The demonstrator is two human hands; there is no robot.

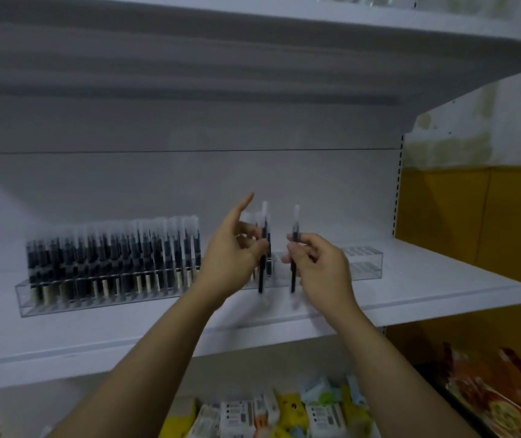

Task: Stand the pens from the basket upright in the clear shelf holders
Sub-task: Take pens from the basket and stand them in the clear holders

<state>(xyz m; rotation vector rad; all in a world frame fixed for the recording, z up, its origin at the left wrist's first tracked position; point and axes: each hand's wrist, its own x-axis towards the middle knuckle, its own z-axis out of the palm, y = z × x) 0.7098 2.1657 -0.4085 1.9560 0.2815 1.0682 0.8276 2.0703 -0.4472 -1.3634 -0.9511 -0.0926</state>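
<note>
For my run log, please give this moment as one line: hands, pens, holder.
left hand: pinches left pen, upright | right hand: pinches right pen, upright | clear holder: standing pens fill left part, right end empty

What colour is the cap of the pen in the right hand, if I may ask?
Translucent white cap, head view.

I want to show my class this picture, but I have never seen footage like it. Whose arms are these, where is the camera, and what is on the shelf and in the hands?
No machine: these are a person's bare hands, filmed by a camera worn on the head, looking forward and down. The left hand pinches a dark pen upright; the right hand pinches a second pen. On the white shelf stand clear holders: the left stretch is packed with standing pens, the right end has empty slots.
</note>
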